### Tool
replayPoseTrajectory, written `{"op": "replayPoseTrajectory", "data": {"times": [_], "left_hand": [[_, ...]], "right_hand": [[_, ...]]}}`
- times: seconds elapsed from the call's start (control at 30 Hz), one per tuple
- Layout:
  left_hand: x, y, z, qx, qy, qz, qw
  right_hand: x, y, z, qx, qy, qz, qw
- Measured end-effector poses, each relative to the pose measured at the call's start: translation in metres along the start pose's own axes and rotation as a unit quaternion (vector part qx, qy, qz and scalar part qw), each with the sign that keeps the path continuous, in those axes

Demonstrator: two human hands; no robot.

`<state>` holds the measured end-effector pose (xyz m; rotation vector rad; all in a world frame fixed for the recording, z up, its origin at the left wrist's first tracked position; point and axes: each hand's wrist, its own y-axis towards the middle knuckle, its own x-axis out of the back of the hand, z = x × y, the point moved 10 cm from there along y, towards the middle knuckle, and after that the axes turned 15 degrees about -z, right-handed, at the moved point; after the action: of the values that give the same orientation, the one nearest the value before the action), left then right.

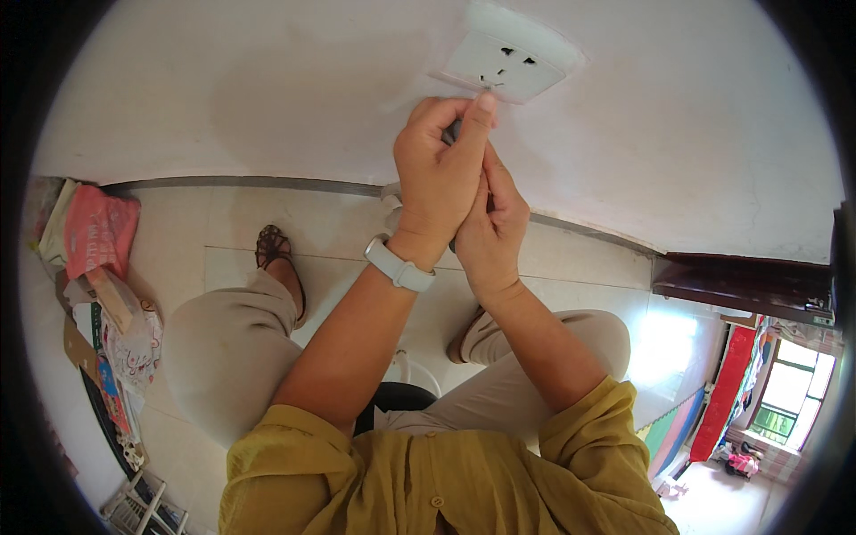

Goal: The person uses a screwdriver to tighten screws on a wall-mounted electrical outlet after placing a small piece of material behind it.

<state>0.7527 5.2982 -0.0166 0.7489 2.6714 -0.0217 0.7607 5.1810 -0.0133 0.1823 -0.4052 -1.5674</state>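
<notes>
A white wall socket (479,59) with several dark slots is set in the pale wall ahead of me. Just below its lower edge, my left hand (439,165) is closed, thumb and fingers pinched around a slim dark tool (452,133) that looks like a screwdriver. The left thumb tip is at the socket's lower edge; whether the tool's tip touches the plate is hidden. My right hand (496,227) is closed around the tool's lower part, pressed against my left palm. Most of the tool is covered by my fingers. A pale watch (399,265) circles my left wrist.
Against the left wall lie a red plastic bag (100,230), boxes and other bags. A white rack (144,506) stands at the lower left. Dark wooden furniture (744,287) juts out on the right, with a bright window (789,392) beyond. My knees are spread above the tiled floor (227,218).
</notes>
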Motion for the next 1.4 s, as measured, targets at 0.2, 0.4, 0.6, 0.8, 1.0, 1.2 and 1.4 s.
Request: {"op": "replayPoseTrajectory", "data": {"times": [0.2, 0.4, 0.6, 0.8, 1.0, 1.2, 1.4], "left_hand": [[0.002, -0.007, -0.002, -0.037, -0.005, 0.004, 0.999], [0.001, -0.001, -0.008, -0.022, 0.005, -0.008, 1.0], [-0.001, 0.001, -0.017, -0.058, -0.023, -0.02, 0.998], [-0.002, 0.0, -0.011, 0.015, 0.016, 0.007, 1.0], [0.004, -0.011, 0.029, 0.213, 0.013, 0.004, 0.977], [0.001, -0.009, -0.008, 0.063, 0.002, -0.007, 0.998], [-0.002, -0.004, -0.006, 0.055, -0.014, -0.002, 0.998]], "right_hand": [[0.007, -0.004, -0.003, 0.042, -0.028, 0.002, 0.999], [0.006, 0.004, 0.012, 0.052, -0.04, 0.012, 0.998], [0.006, 0.005, 0.017, 0.06, -0.02, -0.004, 0.998], [0.006, 0.003, 0.016, 0.006, -0.04, 0.011, 0.999], [0.007, -0.005, -0.002, -0.132, -0.046, 0.035, 0.99], [0.011, 0.0, 0.013, -0.034, -0.023, 0.016, 0.999], [0.009, 0.004, 0.019, 0.004, -0.052, 0.012, 0.999]]}}
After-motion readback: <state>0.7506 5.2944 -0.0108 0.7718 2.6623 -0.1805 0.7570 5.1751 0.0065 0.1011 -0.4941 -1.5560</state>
